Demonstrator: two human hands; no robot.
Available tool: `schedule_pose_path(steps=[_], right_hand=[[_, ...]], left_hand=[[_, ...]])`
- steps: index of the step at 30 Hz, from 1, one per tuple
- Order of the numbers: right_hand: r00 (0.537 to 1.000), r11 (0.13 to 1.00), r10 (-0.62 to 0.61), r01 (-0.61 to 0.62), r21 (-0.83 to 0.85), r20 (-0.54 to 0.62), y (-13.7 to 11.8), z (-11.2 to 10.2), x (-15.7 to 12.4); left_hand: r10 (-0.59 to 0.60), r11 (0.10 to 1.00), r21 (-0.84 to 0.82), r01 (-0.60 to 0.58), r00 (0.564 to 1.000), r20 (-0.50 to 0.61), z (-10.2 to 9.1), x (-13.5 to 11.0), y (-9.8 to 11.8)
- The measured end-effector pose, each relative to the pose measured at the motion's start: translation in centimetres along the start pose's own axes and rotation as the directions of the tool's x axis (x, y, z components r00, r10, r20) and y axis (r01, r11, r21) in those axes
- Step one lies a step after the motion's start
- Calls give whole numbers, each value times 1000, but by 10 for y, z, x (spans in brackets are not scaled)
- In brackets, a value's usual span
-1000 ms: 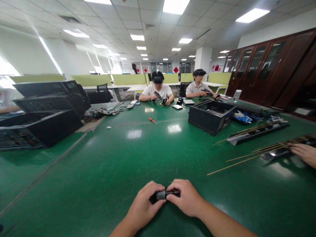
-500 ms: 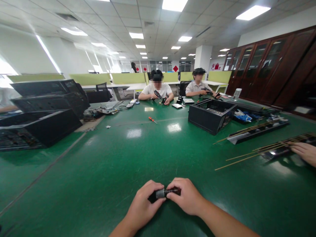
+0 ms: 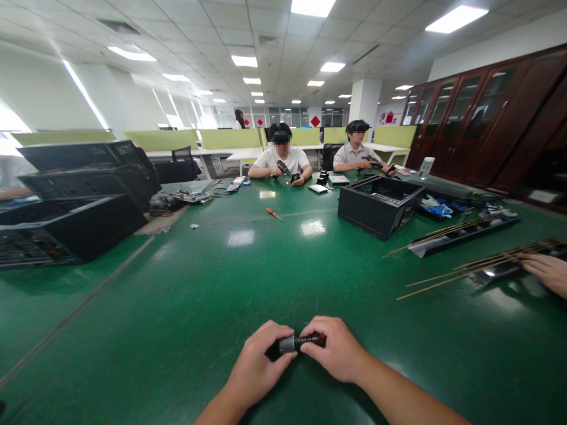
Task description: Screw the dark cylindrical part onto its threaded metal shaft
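Low in the middle of the head view, my left hand closes its thumb and fingers around a short grey metal cylinder. A dark, ridged shaft-like piece runs on from the cylinder's right end. My right hand pinches that dark piece between thumb and fingers, and its far end is hidden in the palm. The two parts lie in one line, roughly level, just above the green tabletop. I cannot tell what kind of part it is or whether the pieces are joined.
An orange screwdriver lies farther up the table. A black computer case stands right of it; more cases are stacked left. Thin brass-coloured rods lie near another person's hand. Two people work opposite with hand tools.
My hands and the part between them stay almost still. At the right, the nearest thin rod has shifted a little to the right by the other person's hand.
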State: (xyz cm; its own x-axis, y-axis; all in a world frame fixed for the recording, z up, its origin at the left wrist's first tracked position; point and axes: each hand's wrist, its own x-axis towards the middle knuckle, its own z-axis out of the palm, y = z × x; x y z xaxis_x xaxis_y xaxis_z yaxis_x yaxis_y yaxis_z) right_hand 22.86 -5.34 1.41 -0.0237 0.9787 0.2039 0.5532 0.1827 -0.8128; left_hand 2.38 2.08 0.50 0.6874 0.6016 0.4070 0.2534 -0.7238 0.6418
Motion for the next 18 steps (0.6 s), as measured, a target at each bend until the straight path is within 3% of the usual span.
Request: schedule_pose_path(steps=[18], right_hand=[[999,999,6,-5,36,-40,2,4,0]], left_hand=[[7,1000,16,-7,1000,-8,-1,2,3]])
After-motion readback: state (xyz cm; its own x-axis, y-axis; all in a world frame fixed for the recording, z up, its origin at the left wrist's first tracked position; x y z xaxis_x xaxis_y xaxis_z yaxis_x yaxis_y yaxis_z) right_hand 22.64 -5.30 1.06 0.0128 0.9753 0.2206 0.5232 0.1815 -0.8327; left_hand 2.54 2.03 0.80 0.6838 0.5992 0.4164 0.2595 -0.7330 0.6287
